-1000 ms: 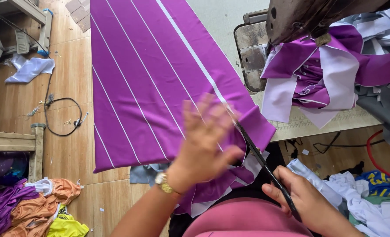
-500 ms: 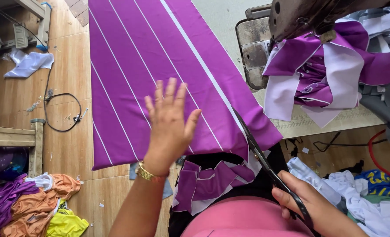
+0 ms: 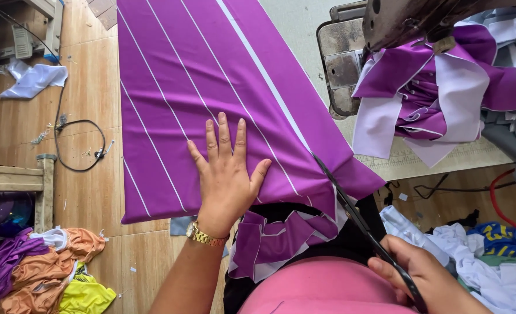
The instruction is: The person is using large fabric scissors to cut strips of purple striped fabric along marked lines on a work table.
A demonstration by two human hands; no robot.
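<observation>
Purple cloth with thin white stripes (image 3: 211, 87) lies spread flat over the table (image 3: 304, 35); its near edge hangs just past the table's front. Left hand (image 3: 226, 177) rests palm-down on the cloth near that front edge, fingers released and spread flat, nothing gripped; a gold wristwatch (image 3: 203, 235) sits on the wrist. Right hand (image 3: 429, 279) is to the right of the cloth's near corner, fingers clenched around the handles of black scissors (image 3: 357, 218). The blades run up and leftward from the hand, tips meeting the cloth's right edge beside its broad white stripe; whether the blades are parted cannot be told. Cut purple-and-white pieces (image 3: 281, 238) lie just below the cloth's near edge, on the lap. A sewing machine (image 3: 397, 23) stands to the right of the cloth, with a heap of purple and white strips (image 3: 438, 99) draped under it. Left of the cloth, on the wooden floor: a black cable (image 3: 81, 145) and a pile of orange, yellow and purple garments (image 3: 43, 267).
</observation>
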